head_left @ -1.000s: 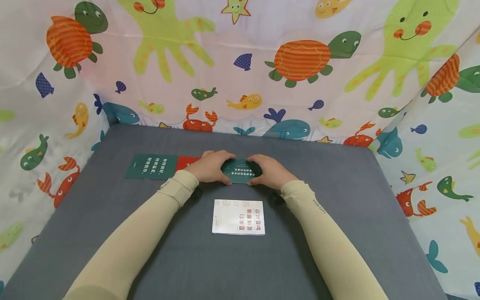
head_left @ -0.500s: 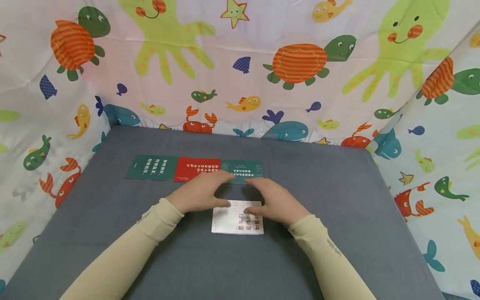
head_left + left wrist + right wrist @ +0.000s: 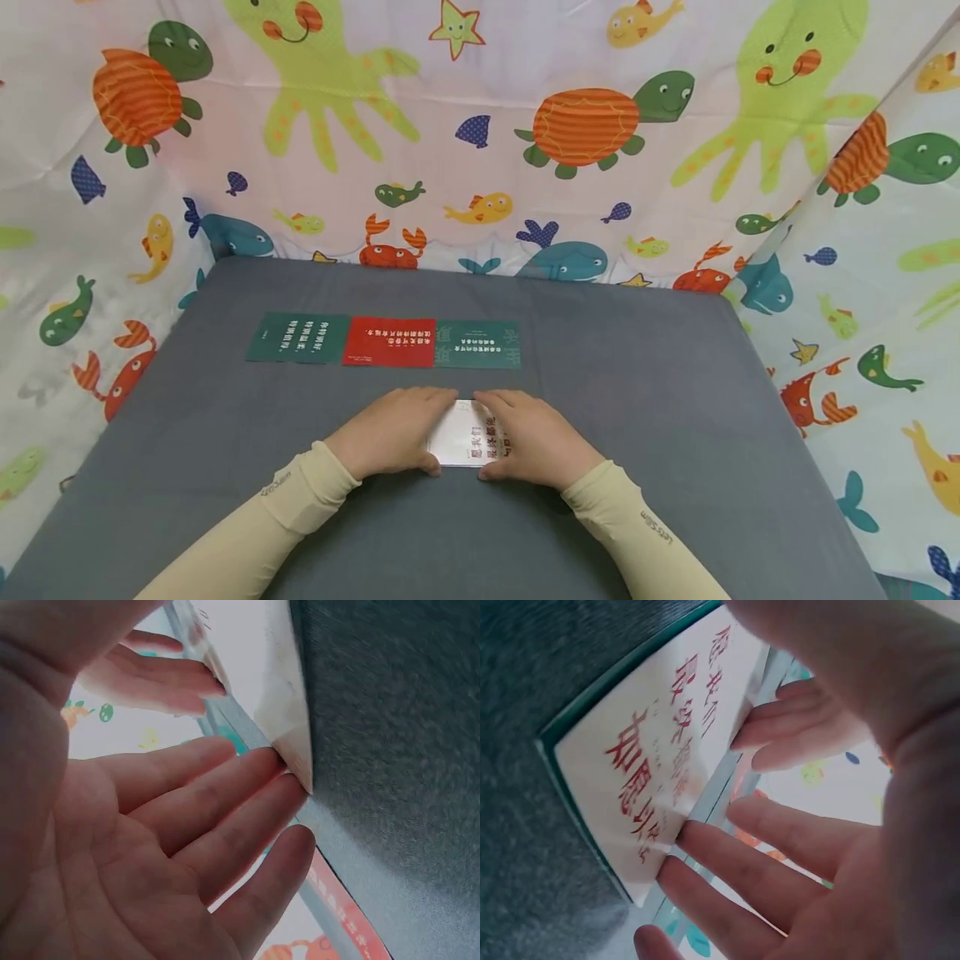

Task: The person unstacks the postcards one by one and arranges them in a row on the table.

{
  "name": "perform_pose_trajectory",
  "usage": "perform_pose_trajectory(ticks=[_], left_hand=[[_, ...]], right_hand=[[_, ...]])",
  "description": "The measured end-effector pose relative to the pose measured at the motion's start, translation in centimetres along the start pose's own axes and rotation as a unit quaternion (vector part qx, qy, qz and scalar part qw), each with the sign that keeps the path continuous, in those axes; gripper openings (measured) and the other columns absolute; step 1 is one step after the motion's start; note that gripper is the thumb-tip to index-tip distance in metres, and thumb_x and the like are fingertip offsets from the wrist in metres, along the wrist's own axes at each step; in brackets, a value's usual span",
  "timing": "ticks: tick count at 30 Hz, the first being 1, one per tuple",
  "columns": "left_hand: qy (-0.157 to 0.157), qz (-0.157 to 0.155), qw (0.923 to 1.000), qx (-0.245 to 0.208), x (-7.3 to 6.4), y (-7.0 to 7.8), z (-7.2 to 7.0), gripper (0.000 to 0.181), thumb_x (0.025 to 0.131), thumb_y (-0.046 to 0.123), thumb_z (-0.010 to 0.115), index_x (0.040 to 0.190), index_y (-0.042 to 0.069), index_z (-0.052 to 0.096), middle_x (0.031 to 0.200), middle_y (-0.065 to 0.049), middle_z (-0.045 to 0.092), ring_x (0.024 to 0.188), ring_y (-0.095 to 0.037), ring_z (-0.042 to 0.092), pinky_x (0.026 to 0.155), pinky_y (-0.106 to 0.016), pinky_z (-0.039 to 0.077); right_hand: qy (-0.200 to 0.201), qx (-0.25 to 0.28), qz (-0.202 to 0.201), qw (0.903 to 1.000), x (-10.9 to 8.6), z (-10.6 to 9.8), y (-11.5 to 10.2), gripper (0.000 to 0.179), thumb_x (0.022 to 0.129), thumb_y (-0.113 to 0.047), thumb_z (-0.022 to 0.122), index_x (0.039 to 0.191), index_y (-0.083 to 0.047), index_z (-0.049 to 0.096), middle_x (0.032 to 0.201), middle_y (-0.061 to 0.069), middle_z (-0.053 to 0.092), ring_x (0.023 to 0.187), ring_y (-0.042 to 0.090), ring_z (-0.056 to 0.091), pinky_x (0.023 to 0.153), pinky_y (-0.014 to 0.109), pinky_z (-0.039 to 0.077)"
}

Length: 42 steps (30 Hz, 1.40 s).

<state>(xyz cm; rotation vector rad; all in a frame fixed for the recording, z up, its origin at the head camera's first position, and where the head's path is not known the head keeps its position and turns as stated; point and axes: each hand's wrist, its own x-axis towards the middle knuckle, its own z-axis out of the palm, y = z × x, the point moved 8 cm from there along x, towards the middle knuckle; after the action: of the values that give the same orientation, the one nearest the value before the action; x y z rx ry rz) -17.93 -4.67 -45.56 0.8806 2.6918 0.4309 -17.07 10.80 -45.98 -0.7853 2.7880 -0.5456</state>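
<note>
A white card (image 3: 452, 435) printed with reddish Chinese characters lies in the middle of the grey table, on top of a thin stack; the right wrist view shows a dark green edge (image 3: 585, 701) under it. My left hand (image 3: 393, 432) spans its left side, fingers at the far edge and thumb at the near edge. On the right side my right hand (image 3: 534, 437) holds it likewise, covering part of the print. Fingertips (image 3: 676, 874) of the right hand meet the card's far edge, as do the left fingertips (image 3: 289, 784).
Behind the hands, a green card (image 3: 298, 337), a red card (image 3: 390, 342) and another green card (image 3: 480, 343) lie edge to edge in a row. Grey cloth covers the table (image 3: 637, 358). A curtain (image 3: 330, 208) printed with sea animals encloses the back and sides.
Both hands have let go of the right-hand green card, leaving it at the row's end. They have come back toward the body and down onto the white card's two sides.
</note>
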Motion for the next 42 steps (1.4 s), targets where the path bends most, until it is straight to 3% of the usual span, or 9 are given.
perform_pose_trajectory(ticks=[15,24,42], left_hand=[[0.013,-0.002,0.9998,0.015,0.28,-0.12,-0.2,0.098,0.071,0.037,0.103,0.152,0.006,0.057,0.146,-0.012,0.069,0.128,-0.031,0.068,0.114,-0.051,0.053],[0.014,0.006,0.9997,0.016,0.49,-0.03,-0.21,0.097,0.07,0.038,0.103,0.151,0.006,0.059,0.142,-0.01,0.071,0.122,-0.029,0.069,0.108,-0.05,0.057],[0.007,-0.011,0.9999,-0.003,0.36,-0.37,-0.02,0.094,0.072,0.033,0.103,0.152,0.009,0.059,0.142,-0.009,0.07,0.119,-0.026,0.067,0.103,-0.048,0.058]], right_hand=[[0.0,-0.004,0.001,1.0,0.21,-0.7,-0.48,0.083,0.077,-0.029,0.099,0.149,-0.01,0.062,0.144,0.007,0.069,0.127,0.027,0.067,0.109,0.049,0.056],[0.003,0.009,0.011,0.9999,0.09,-0.66,-0.13,0.082,0.077,-0.028,0.099,0.148,-0.012,0.062,0.144,0.007,0.069,0.127,0.027,0.066,0.109,0.049,0.055],[0.008,0.015,0.014,0.9998,0.25,-0.37,-0.11,0.085,0.076,-0.027,0.1,0.15,-0.011,0.061,0.143,0.007,0.068,0.127,0.025,0.065,0.111,0.047,0.055]])
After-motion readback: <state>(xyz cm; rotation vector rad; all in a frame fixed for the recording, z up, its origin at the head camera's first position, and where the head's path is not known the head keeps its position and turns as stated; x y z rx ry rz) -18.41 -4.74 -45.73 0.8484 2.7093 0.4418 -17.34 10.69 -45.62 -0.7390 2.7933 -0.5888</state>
